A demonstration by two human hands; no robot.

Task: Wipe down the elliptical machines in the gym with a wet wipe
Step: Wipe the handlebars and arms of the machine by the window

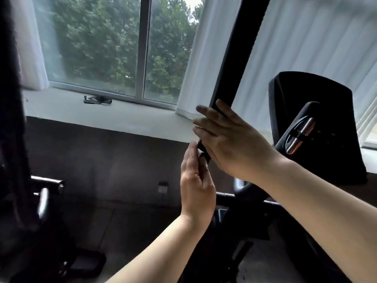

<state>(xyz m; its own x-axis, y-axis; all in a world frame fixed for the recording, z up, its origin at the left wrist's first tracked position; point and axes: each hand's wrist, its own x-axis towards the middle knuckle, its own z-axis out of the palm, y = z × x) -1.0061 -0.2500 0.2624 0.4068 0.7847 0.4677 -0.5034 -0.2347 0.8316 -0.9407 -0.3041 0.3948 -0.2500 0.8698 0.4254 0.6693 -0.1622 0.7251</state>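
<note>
**A:** First entry, nearest?

**B:** Left hand [196,180]. Grip: fingers straight, upright and pressed together, lying against the lower stretch of the black handlebar [234,58]. Just above it, right hand [226,137]. Grip: fingers straight and close together, laid flat across the same bar. Neither is curled round anything I can see.

**A:** Wet wipe?

**B:** Not visible. If it is there, a palm hides it, and I cannot tell which.

**A:** Step in hand?

**B:** By my judgement, wiping the handlebar's shaft. To do it well:
- Fold the wipe round the bar, not only over its near face.
- Draw it along the length in one direction.
- Steady the bar with the other hand, since it probably swings.

**A:** Obstructions?

**B:**
- Right, just behind the right forearm: console housing [318,94] and a fixed handle with a metal sensor strip [304,129]. An elbow could knock either.
- Left edge: a dark, blurred neighbouring machine [12,139] and a chrome-capped bar [47,183], well apart from the hands.

**A:** Farther back?

**B:**
- Wall socket [163,187], low on the dark wall.
- Windowsill [112,117], white, with a small dark object [97,99] I cannot identify.
- Curtain [306,41], white, hanging behind the handlebar. A long upward stroke might brush it.
- Window [98,48], with trees beyond.
</note>
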